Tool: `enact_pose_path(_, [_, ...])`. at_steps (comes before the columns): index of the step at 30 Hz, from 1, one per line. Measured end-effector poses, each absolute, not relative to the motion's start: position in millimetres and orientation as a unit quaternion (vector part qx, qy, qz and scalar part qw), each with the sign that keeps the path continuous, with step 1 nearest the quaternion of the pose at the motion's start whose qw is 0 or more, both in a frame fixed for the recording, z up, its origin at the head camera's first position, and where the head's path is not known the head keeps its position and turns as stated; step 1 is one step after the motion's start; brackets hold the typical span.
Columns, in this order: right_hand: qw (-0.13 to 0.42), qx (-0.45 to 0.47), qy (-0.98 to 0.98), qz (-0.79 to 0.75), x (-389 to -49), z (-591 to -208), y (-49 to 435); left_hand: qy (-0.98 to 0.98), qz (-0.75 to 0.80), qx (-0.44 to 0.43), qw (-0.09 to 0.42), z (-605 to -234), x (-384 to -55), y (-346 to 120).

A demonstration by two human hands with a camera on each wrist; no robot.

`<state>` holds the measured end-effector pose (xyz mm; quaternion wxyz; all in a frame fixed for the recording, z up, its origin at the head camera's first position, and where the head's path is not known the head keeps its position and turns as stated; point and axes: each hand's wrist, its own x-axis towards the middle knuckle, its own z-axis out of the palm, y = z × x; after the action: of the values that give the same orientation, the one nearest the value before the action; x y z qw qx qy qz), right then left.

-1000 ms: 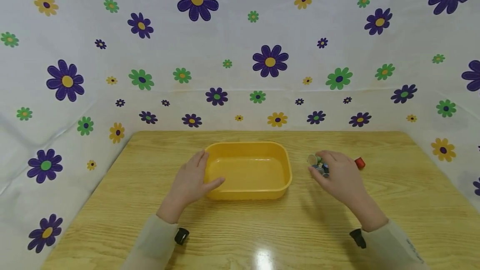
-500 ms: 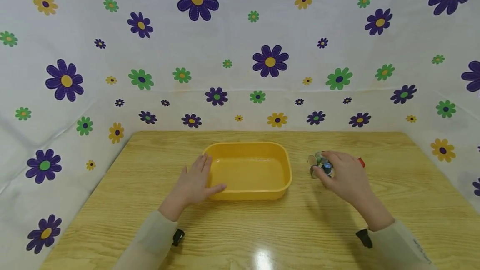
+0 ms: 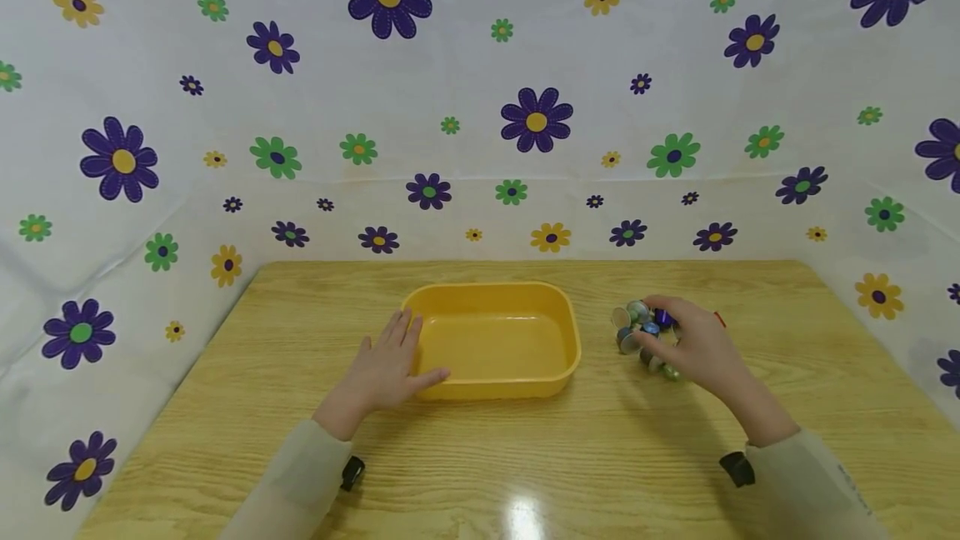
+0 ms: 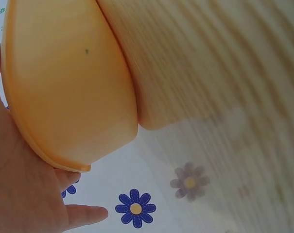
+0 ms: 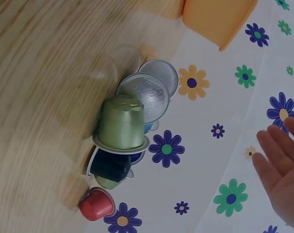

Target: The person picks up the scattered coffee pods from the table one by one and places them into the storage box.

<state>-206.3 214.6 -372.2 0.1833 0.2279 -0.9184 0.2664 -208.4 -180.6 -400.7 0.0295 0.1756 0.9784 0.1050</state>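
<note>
A yellow plastic basin (image 3: pixel 491 390) stands mid-table. Across its left rim lies my left hand (image 3: pixel 382 369), fingers straight and spread, thumb over the front left corner; the left wrist view shows the palm against the rim. Right of the basin is a small pile of coffee capsules (image 3: pixel 627 341). My right hand (image 3: pixel 705 348) hovers over their right side, fingers loosely bent and holding nothing. The right wrist view shows a green capsule (image 5: pixel 121 124), a dark one (image 5: pixel 109 166), a red one (image 5: pixel 96 204) and silver lids (image 5: pixel 149 94). In the head view the hand mostly hides the red capsule.
The light wooden table (image 3: pixel 465 457) ends at a white flowered cloth (image 3: pixel 450 48) hanging behind and along both sides. A black wrist strap (image 3: pixel 737 468) shows at the right sleeve, another strap (image 3: pixel 352 473) at the left.
My right hand has drawn back slightly to the right off the capsules, and more of them show, including blue and green ones. The left hand has slid slightly further over the basin's rim.
</note>
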Motion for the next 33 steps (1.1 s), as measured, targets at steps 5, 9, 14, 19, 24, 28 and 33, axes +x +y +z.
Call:
enact_pose_path(5, [0.17,0.247,-0.91,0.285,-212,-375,220,0.979,0.104,0.175,0.031,-400,-208,-181])
enact_pose_path(9, [0.156,0.253,-0.909,0.293,-218,-376,225,0.979,0.108,0.17,0.033,-399,-208,-181])
enact_pose_path(14, [0.136,0.243,-0.91,0.306,-220,-376,233,0.978,0.108,0.172,0.037,-398,-207,-181])
enact_pose_path(19, [0.124,0.23,-0.914,0.311,-220,-376,242,0.978,0.106,0.175,0.038,-397,-207,-180])
enact_pose_path(24, [0.129,0.218,-0.919,0.303,-222,-375,253,0.978,0.109,0.173,0.045,-398,-208,-179])
enact_pose_path(28, [0.136,0.208,-0.923,0.293,-224,-376,263,0.978,0.111,0.171,0.049,-399,-208,-180])
enact_pose_path(33, [0.137,0.185,-0.926,0.299,-223,-377,277,0.977,0.116,0.173,0.048,-399,-208,-179])
